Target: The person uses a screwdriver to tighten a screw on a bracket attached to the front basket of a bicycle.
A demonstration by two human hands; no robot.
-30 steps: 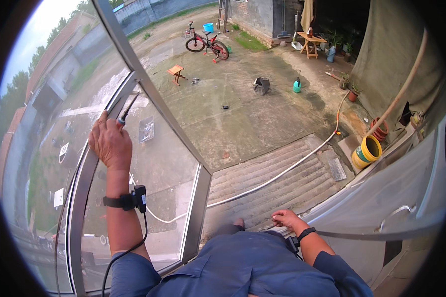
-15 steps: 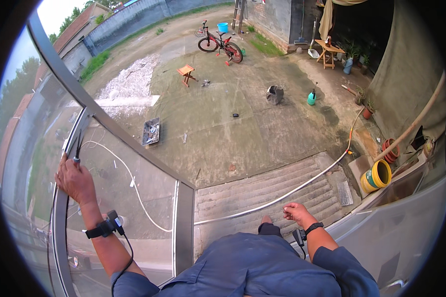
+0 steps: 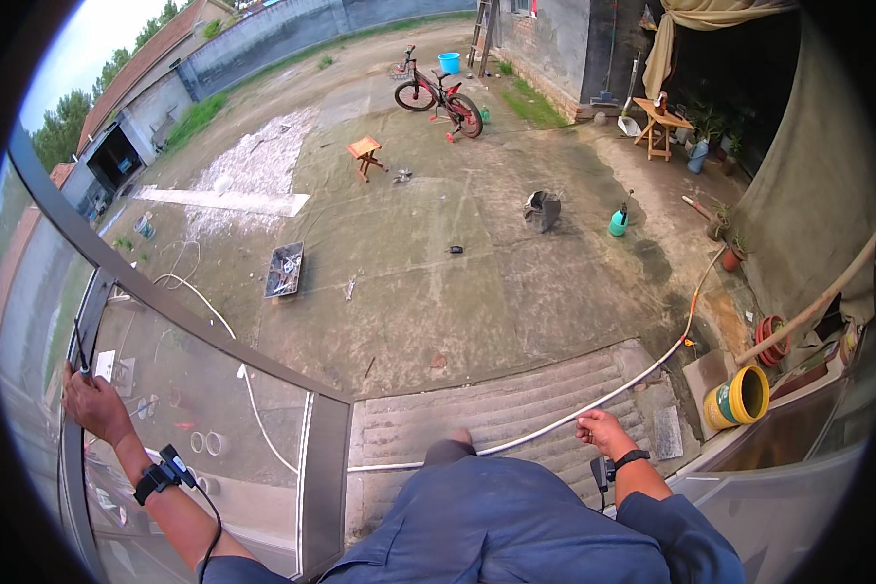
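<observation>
My left hand (image 3: 97,407) is closed at the grey metal frame of a glazed door (image 3: 234,346) on the left. From its fingers a screwdriver (image 3: 82,352) points upward, its thin dark shaft lying along the frame; most of the handle is hidden in the hand. On the right, my right hand (image 3: 603,431) hangs in front of my body above ribbed concrete steps (image 3: 516,399). Its fingers are curled together, and whatever they may hold is too small to make out. Both wrists wear black straps with small cabled devices.
A white hose (image 3: 555,425) crosses the steps. At the right stand a yellow bucket (image 3: 737,399) and a wooden pole (image 3: 818,304). Out in the yard are a black tool tray (image 3: 284,271), a folding stool (image 3: 364,151), a green sprayer (image 3: 619,222) and a bicycle (image 3: 441,97).
My left hand and the door have shifted left and downward in the view, with the screwdriver still held. My body has moved forward over the steps. The right hand stays curled.
</observation>
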